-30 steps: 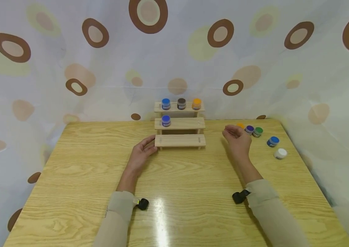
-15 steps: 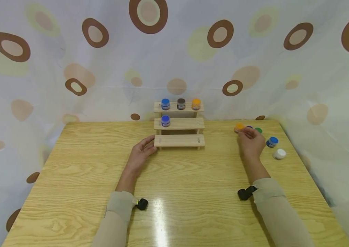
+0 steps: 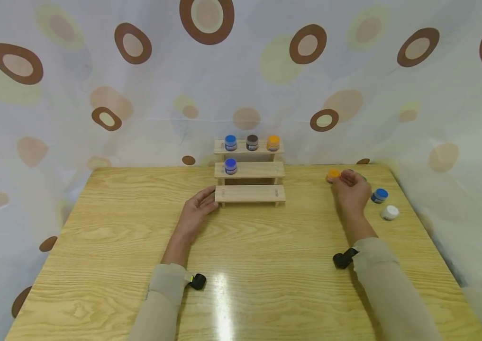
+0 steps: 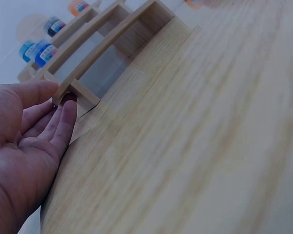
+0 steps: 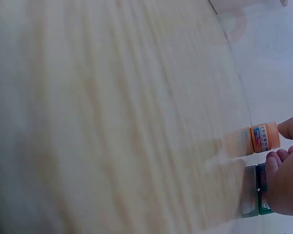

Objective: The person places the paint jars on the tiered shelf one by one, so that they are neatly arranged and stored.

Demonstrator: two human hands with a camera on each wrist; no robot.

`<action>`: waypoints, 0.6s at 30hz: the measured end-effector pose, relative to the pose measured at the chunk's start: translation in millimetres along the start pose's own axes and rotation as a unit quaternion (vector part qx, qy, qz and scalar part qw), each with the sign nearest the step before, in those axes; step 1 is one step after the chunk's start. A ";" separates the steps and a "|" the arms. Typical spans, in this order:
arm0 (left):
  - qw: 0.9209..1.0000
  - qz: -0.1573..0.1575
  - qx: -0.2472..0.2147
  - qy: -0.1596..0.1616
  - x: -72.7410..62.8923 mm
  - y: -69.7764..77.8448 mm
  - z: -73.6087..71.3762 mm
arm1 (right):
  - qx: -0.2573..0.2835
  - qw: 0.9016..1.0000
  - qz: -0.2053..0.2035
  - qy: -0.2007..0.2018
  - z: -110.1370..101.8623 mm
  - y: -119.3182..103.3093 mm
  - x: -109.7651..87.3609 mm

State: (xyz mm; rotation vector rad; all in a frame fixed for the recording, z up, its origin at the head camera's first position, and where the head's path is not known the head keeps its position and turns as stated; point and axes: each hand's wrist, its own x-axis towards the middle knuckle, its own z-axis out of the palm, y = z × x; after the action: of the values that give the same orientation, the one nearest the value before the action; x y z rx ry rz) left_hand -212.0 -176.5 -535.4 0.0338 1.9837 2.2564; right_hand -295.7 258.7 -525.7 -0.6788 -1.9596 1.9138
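Note:
My left hand (image 3: pixel 195 210) holds the left end of the lowest step of a three-tier wooden stand (image 3: pixel 250 193). In the left wrist view the thumb lies against the step's corner and the fingers are by its leg. My right hand (image 3: pixel 353 192) is beside an orange paint jar (image 3: pixel 332 176), over a purple jar and a green jar that it mostly hides. The right wrist view has the thumb close to the orange lid, fingers bent and apart from it, with nothing visible between them. The green jar (image 5: pixel 263 192) shows below the fingers there.
The stand's top tier bears a blue jar (image 3: pixel 230 143), a dark brown jar (image 3: pixel 252 142) and an orange-lidded jar (image 3: pixel 273 143). A violet-blue jar (image 3: pixel 230 166) sits on the middle tier. Toward the table's right edge stand a blue jar (image 3: pixel 379 195) and a white jar (image 3: pixel 390 212).
My right hand has moved right and slightly back, from left of the loose jars to over the purple and green ones, uncovering the orange jar. My left hand stays at the stand.

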 end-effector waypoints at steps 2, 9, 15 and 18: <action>1.000 0.001 0.001 -0.001 -0.2 -0.1 -0.3 | -0.039 0.999 -0.011 -0.013 -0.2 1.3 1.8; 1.000 -0.001 -0.001 -0.002 0.7 -1.1 -0.5 | -0.042 0.998 -0.015 -0.040 2.8 4.3 8.2; 1.000 0.000 0.003 0.000 0.5 -0.7 -0.6 | 0.075 0.996 0.014 -0.049 9.3 5.6 12.3; 1.000 0.000 0.000 0.000 1.0 -0.3 -1.2 | 0.059 0.996 0.012 -0.058 10.7 5.7 11.3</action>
State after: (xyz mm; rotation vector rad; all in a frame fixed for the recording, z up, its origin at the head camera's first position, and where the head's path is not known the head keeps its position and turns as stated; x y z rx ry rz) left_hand -213.2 -177.5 -536.0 0.0333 1.9848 2.2555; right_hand -310.2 255.8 -533.0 -0.5724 -1.8934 2.1084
